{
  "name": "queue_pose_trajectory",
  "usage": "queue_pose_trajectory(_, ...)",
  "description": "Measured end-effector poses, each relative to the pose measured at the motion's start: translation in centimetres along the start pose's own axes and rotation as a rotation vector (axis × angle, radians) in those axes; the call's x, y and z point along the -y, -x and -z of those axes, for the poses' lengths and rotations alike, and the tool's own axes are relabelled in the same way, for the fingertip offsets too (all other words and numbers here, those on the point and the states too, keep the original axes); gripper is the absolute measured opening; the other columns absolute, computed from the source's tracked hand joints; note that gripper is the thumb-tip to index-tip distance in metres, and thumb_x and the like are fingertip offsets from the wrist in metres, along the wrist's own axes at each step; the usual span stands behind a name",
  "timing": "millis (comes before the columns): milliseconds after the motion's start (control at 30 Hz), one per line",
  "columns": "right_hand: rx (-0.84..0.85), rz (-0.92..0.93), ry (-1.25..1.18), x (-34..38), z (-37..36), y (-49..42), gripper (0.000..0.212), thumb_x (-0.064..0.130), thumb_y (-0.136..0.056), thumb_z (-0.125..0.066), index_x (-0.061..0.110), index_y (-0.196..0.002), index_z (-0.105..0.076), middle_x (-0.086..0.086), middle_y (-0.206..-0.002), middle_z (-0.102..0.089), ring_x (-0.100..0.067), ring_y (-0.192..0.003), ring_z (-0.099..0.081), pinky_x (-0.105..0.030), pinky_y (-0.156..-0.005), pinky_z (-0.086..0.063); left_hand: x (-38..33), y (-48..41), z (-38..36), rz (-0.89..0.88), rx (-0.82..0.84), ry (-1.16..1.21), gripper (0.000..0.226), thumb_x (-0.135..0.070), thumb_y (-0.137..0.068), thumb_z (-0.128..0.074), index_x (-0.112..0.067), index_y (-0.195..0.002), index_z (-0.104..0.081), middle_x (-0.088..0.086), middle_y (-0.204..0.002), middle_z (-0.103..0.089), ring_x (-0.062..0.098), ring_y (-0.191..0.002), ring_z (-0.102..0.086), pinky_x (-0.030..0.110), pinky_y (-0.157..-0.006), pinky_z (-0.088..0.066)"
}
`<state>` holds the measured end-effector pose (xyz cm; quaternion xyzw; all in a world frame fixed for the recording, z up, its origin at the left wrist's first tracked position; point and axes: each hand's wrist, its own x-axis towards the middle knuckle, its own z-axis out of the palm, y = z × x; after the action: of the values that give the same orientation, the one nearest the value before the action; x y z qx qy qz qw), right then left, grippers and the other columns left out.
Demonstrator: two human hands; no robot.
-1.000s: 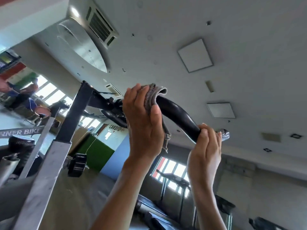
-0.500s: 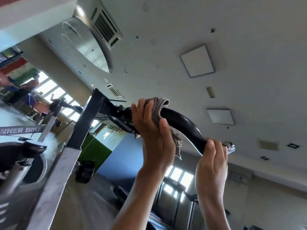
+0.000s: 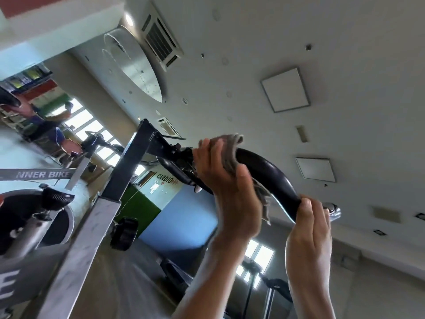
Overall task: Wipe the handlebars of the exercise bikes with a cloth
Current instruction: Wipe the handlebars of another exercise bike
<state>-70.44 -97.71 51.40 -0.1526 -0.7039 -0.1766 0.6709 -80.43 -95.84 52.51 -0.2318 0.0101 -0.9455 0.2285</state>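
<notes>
Overhead, left hand point(image 3: 230, 194) wraps cloth point(image 3: 228, 150) round handlebar point(image 3: 264, 171) sloping down-right; right hand point(image 3: 308, 236) grips end.

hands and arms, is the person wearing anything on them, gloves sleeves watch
The left hand and right hand are bare: no gloves, rings or watch visible. The left arm and right arm show no sleeves or bands down to the frame's edge.

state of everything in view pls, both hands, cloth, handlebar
left hand, grips the cloth around the handlebar
cloth, bunched over the bar near the stem, a tail hanging below
handlebar, black, curved, bare between the two hands
right hand, grips the handlebar near its outer end
chrome end, uncovered, sticking out past the right hand
</notes>
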Motion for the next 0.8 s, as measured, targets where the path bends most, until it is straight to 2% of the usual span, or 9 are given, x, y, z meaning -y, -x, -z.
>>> queue_pose_trajectory(67, -0.013, 0.004, -0.004, 0.0, 0.0, -0.1, 0.039, 0.053, -0.086, -0.020, 0.031, -0.078, -0.051, 0.029, -0.089, -0.053, -0.020, -0.096, -0.046, -0.058, -0.103, -0.033, -1.1, 1.6, -0.6, -0.180, 0.050, -0.077, 0.038, -0.029, -0.101, -0.029, -0.009, -0.133, -0.036, 0.010, -0.144, -0.028, 0.041, -0.138, -0.025, 0.062, -0.112, -0.024)
queue_pose_trajectory(133, -0.009, -0.004, -0.023, 0.1, 0.0, -0.1, 0.038, 0.054, -0.086, -0.021, 0.031, -0.081, -0.052, 0.027, -0.089, -0.054, -0.021, -0.098, -0.048, -0.058, -0.104, -0.033, -0.8, 2.4, -0.7, -0.282, 0.065, -0.095, 0.039, -0.032, -0.104, -0.026, -0.011, -0.136, -0.029, 0.012, -0.149, -0.018, 0.040, -0.145, -0.012, 0.062, -0.115, -0.018)
queue_pose_trajectory(200, 0.003, -0.002, -0.025, 0.1, 0.1, -0.1, 0.034, 0.053, -0.087, -0.021, 0.036, -0.084, -0.050, 0.030, -0.088, -0.053, -0.023, -0.102, -0.048, -0.059, -0.107, -0.031, 0.3, 1.4, -0.9, -0.220, 0.023, -0.077, 0.045, -0.040, -0.105, -0.021, -0.007, -0.137, -0.027, 0.021, -0.147, -0.017, 0.046, -0.142, -0.015, 0.069, -0.109, -0.022)
queue_pose_trajectory(267, 0.012, 0.016, -0.018, 0.0, 0.2, -0.1, 0.035, 0.052, -0.087, -0.020, 0.034, -0.083, -0.050, 0.029, -0.086, -0.053, -0.020, -0.096, -0.047, -0.061, -0.107, -0.030, 1.2, -0.4, -0.8, -0.118, -0.103, -0.056, 0.064, -0.049, -0.104, -0.018, 0.006, -0.133, -0.031, 0.042, -0.135, -0.027, 0.064, -0.126, -0.029, 0.078, -0.096, -0.030)
queue_pose_trajectory(400, 0.015, 0.052, 0.012, 0.0, 0.2, -0.1, 0.037, 0.050, -0.089, -0.019, 0.028, -0.076, -0.046, 0.026, -0.086, -0.051, -0.014, -0.087, -0.040, -0.061, -0.104, -0.031, 1.6, -1.2, -0.6, -0.002, -0.114, -0.033, 0.085, -0.060, -0.099, -0.023, 0.019, -0.124, -0.040, 0.045, -0.128, -0.039, 0.066, -0.118, -0.038, 0.074, -0.096, -0.033)
queue_pose_trajectory(467, 0.008, 0.069, 0.023, -0.1, 0.2, -0.1, 0.036, 0.047, -0.090, -0.019, 0.027, -0.076, -0.045, 0.016, -0.082, -0.052, -0.012, -0.085, -0.037, -0.061, -0.105, -0.030, 1.1, -0.3, -0.4, -0.046, -0.005, -0.060, 0.066, -0.052, -0.102, -0.022, 0.004, -0.135, -0.029, 0.030, -0.144, -0.025, 0.054, -0.135, -0.024, 0.070, -0.106, -0.025)
queue_pose_trajectory(567, 0.004, 0.085, 0.039, -0.3, 0.3, -0.1, 0.038, 0.045, -0.092, -0.019, 0.022, -0.080, -0.048, 0.010, -0.078, -0.050, -0.010, -0.085, -0.035, -0.061, -0.104, -0.030, 0.9, 0.8, 0.4, -0.335, 0.119, -0.185, 0.041, -0.037, -0.104, -0.023, -0.011, -0.135, -0.030, 0.013, -0.147, -0.020, 0.033, -0.145, -0.010, 0.063, -0.115, -0.016)
queue_pose_trajectory(667, -0.004, 0.063, 0.057, -0.4, 0.2, -0.2, 0.037, 0.042, -0.093, -0.019, 0.021, -0.078, -0.045, 0.011, -0.076, -0.048, -0.009, -0.085, -0.033, -0.060, -0.104, -0.030, 0.2, 0.0, 1.3, -0.461, 0.187, -0.301, 0.037, -0.033, -0.101, -0.028, -0.010, -0.130, -0.034, 0.012, -0.143, -0.026, 0.035, -0.140, -0.017, 0.060, -0.114, -0.019)
queue_pose_trajectory(800, -0.014, 0.089, 0.038, -0.5, 0.1, -0.4, 0.030, 0.034, -0.097, -0.024, 0.022, -0.077, -0.044, 0.016, -0.073, -0.044, -0.006, -0.082, -0.032, -0.057, -0.107, -0.028, -1.2, -0.6, 2.4, -0.540, 0.290, -0.491, 0.038, -0.028, -0.100, -0.031, -0.005, -0.128, -0.041, 0.026, -0.134, -0.045, 0.041, -0.130, -0.038, 0.058, -0.113, -0.023)
